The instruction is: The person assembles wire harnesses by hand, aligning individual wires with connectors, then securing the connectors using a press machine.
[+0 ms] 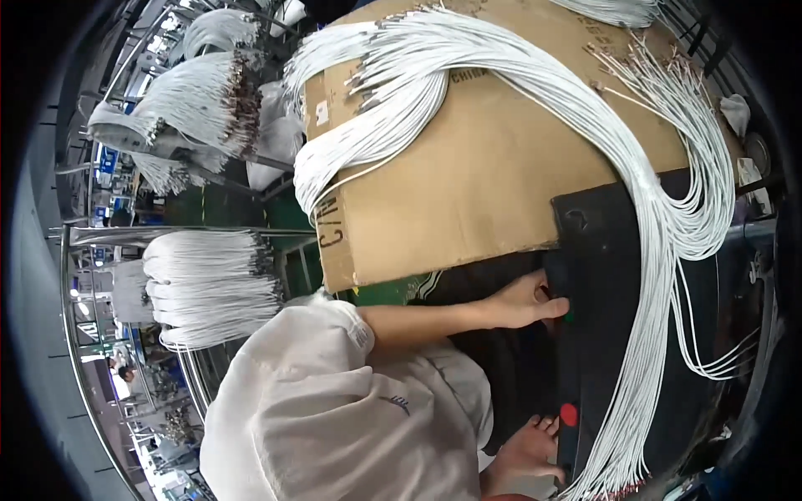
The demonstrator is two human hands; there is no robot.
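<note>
My left hand (526, 302) is at the near edge of a black-topped bench (597, 250). Its fingers curl in and the thumb reaches a small green button (570, 317) on that edge; whatever the fingers may hold is hidden. Lower in the view, my right hand (528, 451) is beside a round red button (569, 415), its fingers loosely bent and apart from the thumb, with nothing seen in it. A long bundle of white cables (647, 309) lies across the black top, bound at one spot, with reddish ends at the bottom.
A large cardboard sheet (476, 184) covers the far part of the bench, under looped white cables (376, 125). More cable bundles hang on metal racks (109, 236) at the left. Loose cable ends (723, 367) stick out at the right.
</note>
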